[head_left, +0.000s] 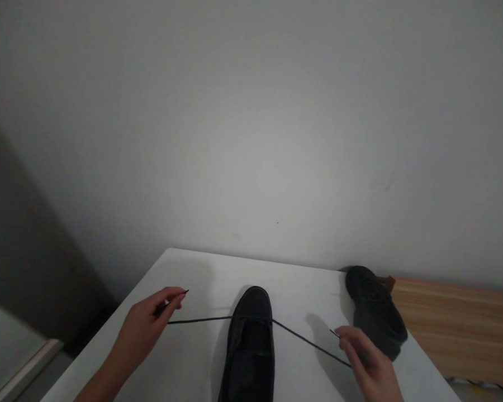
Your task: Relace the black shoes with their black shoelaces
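Note:
A black shoe rests on the white table in front of me, toe pointing to the wall. Its dark shoelace crosses the front of the shoe and stretches out to both sides. My left hand pinches one end of the lace, the tip sticking out past the fingers. On the other side my right hand pinches the opposite end, its tip also poking out. Both hands are raised beside the shoe, apart from it.
A second black shoe, with laces in it, stands at the table's right edge, just beyond my right hand. The white table meets a grey wall. A wood-grain surface lies to the right.

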The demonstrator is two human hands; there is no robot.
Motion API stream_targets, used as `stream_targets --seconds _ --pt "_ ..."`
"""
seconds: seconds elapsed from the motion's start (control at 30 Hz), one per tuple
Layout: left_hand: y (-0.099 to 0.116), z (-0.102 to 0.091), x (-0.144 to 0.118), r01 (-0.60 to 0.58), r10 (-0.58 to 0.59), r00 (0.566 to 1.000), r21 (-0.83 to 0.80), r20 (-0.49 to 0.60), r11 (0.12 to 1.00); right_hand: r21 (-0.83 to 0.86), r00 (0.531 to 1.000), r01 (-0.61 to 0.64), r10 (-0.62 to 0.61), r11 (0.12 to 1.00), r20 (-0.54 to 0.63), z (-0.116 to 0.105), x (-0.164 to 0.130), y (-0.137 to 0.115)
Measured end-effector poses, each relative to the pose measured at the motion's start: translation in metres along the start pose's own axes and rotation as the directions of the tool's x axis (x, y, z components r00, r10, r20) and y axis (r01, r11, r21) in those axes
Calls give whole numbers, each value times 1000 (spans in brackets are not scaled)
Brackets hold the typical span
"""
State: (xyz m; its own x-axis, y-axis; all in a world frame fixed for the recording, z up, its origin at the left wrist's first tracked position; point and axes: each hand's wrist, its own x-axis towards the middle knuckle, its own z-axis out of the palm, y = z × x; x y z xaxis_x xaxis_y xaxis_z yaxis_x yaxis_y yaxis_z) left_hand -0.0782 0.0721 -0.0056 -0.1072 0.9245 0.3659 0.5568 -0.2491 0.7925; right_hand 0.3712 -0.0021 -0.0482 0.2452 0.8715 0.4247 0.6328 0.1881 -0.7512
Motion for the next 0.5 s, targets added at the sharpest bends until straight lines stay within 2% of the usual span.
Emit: stream_targets --seconds 0.1,0.27,0.37,0.5 --pt "22 6 -5 -136 131 982 23 136 990 72 996 7 -13 997 86 11 -2 -15" --pt "57 23 -18 -273 249 896 14 367 962 156 978 -8 -24 988 207 34 -3 -43" --pt "62 35 -25 -336 254 858 113 447 935 189 967 -42 -8 981 255 45 -2 -54" --pt "59 48 -27 -383 217 841 261 496 886 206 962 -72 13 976 274 56 -2 -63"
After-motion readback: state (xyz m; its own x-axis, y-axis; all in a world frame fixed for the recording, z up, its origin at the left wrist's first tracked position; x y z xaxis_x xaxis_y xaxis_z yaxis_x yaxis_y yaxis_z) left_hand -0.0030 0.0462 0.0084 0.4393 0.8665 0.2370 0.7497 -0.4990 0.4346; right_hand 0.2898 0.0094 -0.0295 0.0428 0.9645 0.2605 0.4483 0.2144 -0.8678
